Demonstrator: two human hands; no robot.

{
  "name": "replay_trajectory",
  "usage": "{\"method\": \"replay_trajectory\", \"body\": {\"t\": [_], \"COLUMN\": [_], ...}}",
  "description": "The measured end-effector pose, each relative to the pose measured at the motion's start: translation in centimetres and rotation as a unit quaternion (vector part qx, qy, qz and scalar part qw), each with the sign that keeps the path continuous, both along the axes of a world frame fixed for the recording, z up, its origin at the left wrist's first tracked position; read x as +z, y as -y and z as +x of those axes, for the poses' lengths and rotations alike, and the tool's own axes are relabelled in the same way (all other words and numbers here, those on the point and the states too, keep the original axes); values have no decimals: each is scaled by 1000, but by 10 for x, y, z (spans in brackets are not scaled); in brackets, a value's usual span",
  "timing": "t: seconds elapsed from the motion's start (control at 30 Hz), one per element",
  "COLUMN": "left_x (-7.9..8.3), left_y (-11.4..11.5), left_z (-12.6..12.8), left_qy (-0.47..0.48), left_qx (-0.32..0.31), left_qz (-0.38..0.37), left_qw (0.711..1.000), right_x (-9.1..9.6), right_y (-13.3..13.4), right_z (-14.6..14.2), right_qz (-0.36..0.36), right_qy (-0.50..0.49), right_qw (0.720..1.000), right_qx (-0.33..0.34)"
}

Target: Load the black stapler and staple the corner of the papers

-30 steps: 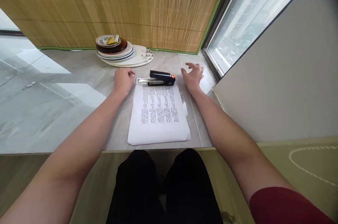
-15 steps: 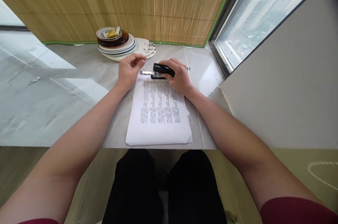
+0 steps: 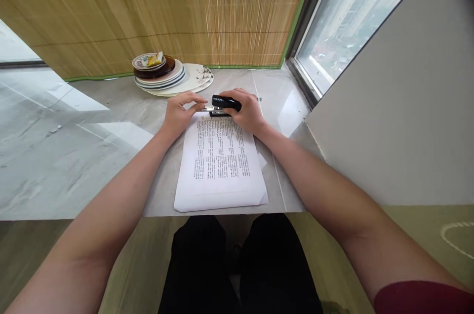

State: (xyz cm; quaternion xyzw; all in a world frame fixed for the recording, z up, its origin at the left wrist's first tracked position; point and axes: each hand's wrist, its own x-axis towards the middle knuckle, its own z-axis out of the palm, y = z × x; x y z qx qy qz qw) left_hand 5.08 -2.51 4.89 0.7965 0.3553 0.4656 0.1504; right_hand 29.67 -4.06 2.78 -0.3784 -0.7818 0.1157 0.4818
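Observation:
A black stapler lies across the far end of a stack of printed paper, its metal staple tray sticking out to the left. My right hand is wrapped around the stapler's black body from the right. At the tray's left end, my left hand is closed in a pinch, thumb and forefinger meeting on the metal tip. Whether a staple is between those fingertips cannot be made out. The sheets lie on the counter with slightly uneven edges at the right.
Stacked plates stand behind my left hand, beside an oval plate. A bamboo blind hangs along the back. The window frame and a grey wall bound the right side of the marble counter.
My left hand has come to the staple tray's end and pinched it; before, it was held apart just above. The right hand keeps its grip on the stapler. The view has shifted slightly.

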Motion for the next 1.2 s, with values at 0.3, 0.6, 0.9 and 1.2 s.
{"method": "replay_trajectory", "body": {"t": [0.3,0.6,0.9,1.2], "left_x": [-1,-6,-3,-1], "left_y": [1,-3,-2,0], "left_z": [-2,-3,-3,-1], "left_qy": [-37,6,18,-2], "left_qx": [44,24,-10,6], "left_qz": [-39,-100,-108,-71], "left_qw": [998,995,994,997], "right_x": [1,-1,2,0], "right_y": [0,-4,-1,-3], "right_z": [1,3,2,2], "right_qz": [-12,-17,-15,-6], "right_qy": [15,31,30,11], "right_qw": [1000,999,999,1000], "right_qx": [0,7,12,19]}}
